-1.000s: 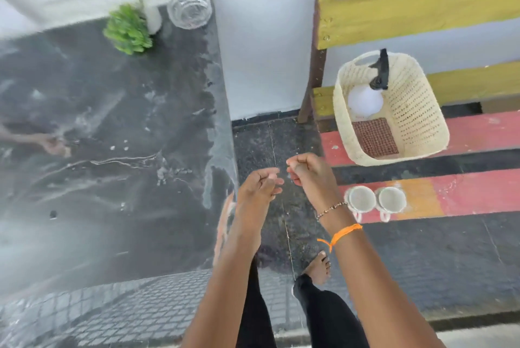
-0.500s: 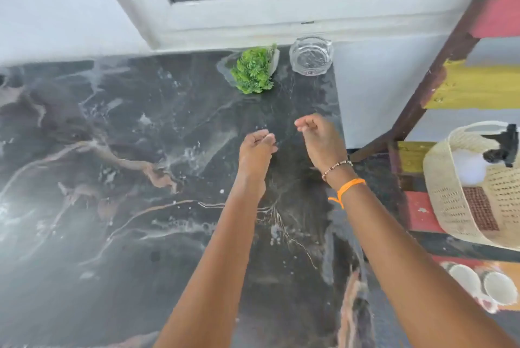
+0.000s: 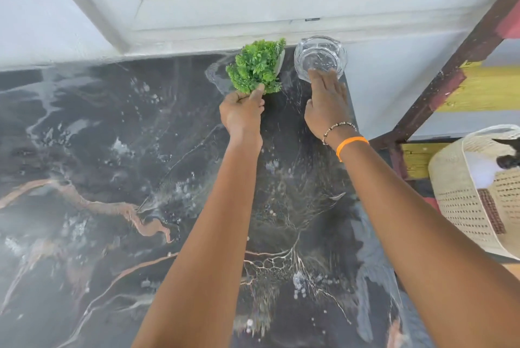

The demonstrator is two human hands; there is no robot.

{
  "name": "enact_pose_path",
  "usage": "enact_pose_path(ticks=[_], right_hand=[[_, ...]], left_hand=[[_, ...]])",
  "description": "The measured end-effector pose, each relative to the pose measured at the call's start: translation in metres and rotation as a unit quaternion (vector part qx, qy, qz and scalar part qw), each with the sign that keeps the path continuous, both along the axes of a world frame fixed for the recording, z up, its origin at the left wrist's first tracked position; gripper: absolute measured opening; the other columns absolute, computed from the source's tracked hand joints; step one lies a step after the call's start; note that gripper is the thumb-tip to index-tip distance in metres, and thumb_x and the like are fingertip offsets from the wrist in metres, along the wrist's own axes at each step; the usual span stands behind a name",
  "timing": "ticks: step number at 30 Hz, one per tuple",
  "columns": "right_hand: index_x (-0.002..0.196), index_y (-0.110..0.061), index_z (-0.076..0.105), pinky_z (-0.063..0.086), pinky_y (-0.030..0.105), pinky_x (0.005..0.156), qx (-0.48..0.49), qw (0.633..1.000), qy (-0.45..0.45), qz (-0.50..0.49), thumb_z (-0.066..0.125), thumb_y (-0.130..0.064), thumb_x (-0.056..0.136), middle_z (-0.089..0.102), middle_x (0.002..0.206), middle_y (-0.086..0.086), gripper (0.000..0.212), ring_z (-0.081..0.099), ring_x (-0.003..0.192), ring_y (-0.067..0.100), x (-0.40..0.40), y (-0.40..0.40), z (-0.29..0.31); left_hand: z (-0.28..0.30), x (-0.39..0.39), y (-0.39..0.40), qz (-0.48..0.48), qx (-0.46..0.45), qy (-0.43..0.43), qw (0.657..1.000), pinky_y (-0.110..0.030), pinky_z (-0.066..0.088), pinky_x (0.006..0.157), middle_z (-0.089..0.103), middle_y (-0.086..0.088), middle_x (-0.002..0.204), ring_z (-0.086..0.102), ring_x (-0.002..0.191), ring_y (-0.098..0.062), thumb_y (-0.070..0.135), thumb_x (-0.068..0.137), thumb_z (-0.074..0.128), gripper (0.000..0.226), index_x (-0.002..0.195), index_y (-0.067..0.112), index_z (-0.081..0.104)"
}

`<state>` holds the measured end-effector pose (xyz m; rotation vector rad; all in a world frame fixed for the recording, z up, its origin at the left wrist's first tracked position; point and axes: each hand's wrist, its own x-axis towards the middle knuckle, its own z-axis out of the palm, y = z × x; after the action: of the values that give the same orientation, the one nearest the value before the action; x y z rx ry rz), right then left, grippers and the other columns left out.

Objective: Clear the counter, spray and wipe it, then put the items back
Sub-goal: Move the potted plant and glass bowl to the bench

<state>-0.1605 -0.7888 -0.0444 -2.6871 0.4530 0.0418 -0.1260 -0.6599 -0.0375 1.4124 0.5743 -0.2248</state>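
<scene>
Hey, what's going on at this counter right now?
A person is reaching with both hands to the back of a dark marble counter, under a window. The left hand grips the small green plant, while the right hand lies with straight fingers on the near rim of the glass ashtray. Both things look to be resting on the counter, so clearing seems to be just starting. A woven basket holding a spray bottle sits off to the right.

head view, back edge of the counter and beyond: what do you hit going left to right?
Left hand gripping the green plant → right hand, fingers on the glass ashtray → wicker basket off the counter.
</scene>
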Motion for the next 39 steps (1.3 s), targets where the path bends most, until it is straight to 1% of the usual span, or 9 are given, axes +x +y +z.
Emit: enact_pose_path(ticks=[5,8,11,14,18,25,30,34,39], right_hand=[[0.115,-0.015,0.055,0.017,0.033,0.1,-0.001,0.996,-0.079,-0.031,0.043,-0.003,0.084,0.055,0.123,0.006,0.035,0.04,0.118,0.029,-0.015,0.009,-0.004],[0.107,-0.016,0.059,0.018,0.034,0.095,0.005,0.994,-0.106,-0.026,0.046,-0.005,0.082,0.059,0.112,0.003,0.03,0.04,0.112,0.028,-0.028,0.019,-0.01],[0.106,-0.014,0.062,0.024,0.034,0.097,0.016,0.992,-0.117,-0.042,0.049,-0.004,0.081,0.057,0.113,0.006,0.03,0.039,0.114,0.031,-0.03,0.02,-0.012],[0.099,-0.011,0.066,0.025,0.025,0.095,0.044,0.988,-0.139,-0.053,0.055,-0.006,0.082,0.053,0.114,0.011,0.021,0.038,0.113,0.032,-0.029,0.014,-0.008],[0.094,-0.011,0.068,0.022,0.013,0.085,0.11,0.979,-0.151,-0.077,0.058,-0.014,0.085,0.051,0.113,0.011,0.014,0.038,0.113,0.029,-0.029,0.003,0.0],[0.105,-0.007,0.062,0.022,0.007,0.085,0.13,0.966,-0.171,-0.142,0.053,-0.003,0.083,0.047,0.119,0.014,0.024,0.045,0.109,0.031,-0.025,0.002,0.005],[0.116,0.0,0.047,0.04,0.026,0.086,0.181,0.947,-0.163,-0.209,0.056,-0.001,0.081,0.041,0.125,0.019,0.036,0.052,0.104,0.031,-0.023,0.005,0.003],[0.113,-0.005,0.049,0.043,0.035,0.077,0.197,0.926,-0.123,-0.296,0.058,-0.014,0.082,0.06,0.112,0.015,0.033,0.057,0.099,0.033,-0.015,-0.004,-0.002],[0.094,-0.009,0.061,0.034,0.028,0.065,0.173,0.933,-0.064,-0.308,0.057,-0.021,0.081,0.063,0.093,0.008,0.019,0.048,0.076,0.024,-0.006,-0.014,0.0]], left_hand=[[0.004,-0.001,0.003,-0.046,0.058,-0.082,0.994,-0.014,0.044,0.053,0.051,0.003,0.058,0.047,0.049,-0.004,0.012,0.087,0.063,0.023,0.065,0.017,0.055],[0.01,0.002,-0.003,-0.077,0.059,-0.061,0.993,-0.028,0.049,0.079,0.056,-0.002,0.093,0.054,0.076,-0.011,0.02,0.083,0.068,0.019,0.087,0.018,0.05],[0.013,0.008,-0.01,-0.093,0.012,-0.035,0.995,-0.035,0.049,0.092,0.052,-0.005,0.122,0.056,0.106,-0.018,0.019,0.071,0.079,0.057,0.11,0.02,0.038],[0.011,0.018,-0.011,-0.047,-0.006,-0.035,0.998,-0.033,0.049,0.091,0.058,-0.002,0.11,0.059,0.103,-0.018,0.015,0.074,0.077,0.049,0.109,0.018,0.043],[0.011,0.028,-0.003,-0.018,0.061,-0.058,0.996,-0.031,0.052,0.076,0.049,0.001,0.066,0.051,0.065,-0.015,0.013,0.079,0.073,0.033,0.064,0.017,0.043],[0.034,0.01,0.018,-0.037,0.053,-0.116,0.991,-0.016,0.048,0.06,0.051,0.008,0.058,0.047,0.051,-0.004,0.015,0.079,0.072,0.013,0.074,0.015,0.06],[0.029,-0.01,0.036,-0.136,0.073,-0.12,0.981,-0.009,0.048,0.066,0.052,0.01,0.096,0.056,0.076,0.006,0.022,0.076,0.075,0.046,0.116,0.022,0.052],[0.003,-0.002,0.043,-0.207,0.193,-0.046,0.958,-0.038,0.044,0.1,0.04,0.003,0.134,0.042,0.124,-0.018,0.018,0.066,0.083,0.087,0.137,0.025,0.033],[-0.009,0.012,0.018,-0.188,0.21,-0.053,0.958,-0.034,0.047,0.091,0.059,0.001,0.107,0.046,0.12,-0.024,0.022,0.062,0.085,0.045,0.096,0.025,0.056]])
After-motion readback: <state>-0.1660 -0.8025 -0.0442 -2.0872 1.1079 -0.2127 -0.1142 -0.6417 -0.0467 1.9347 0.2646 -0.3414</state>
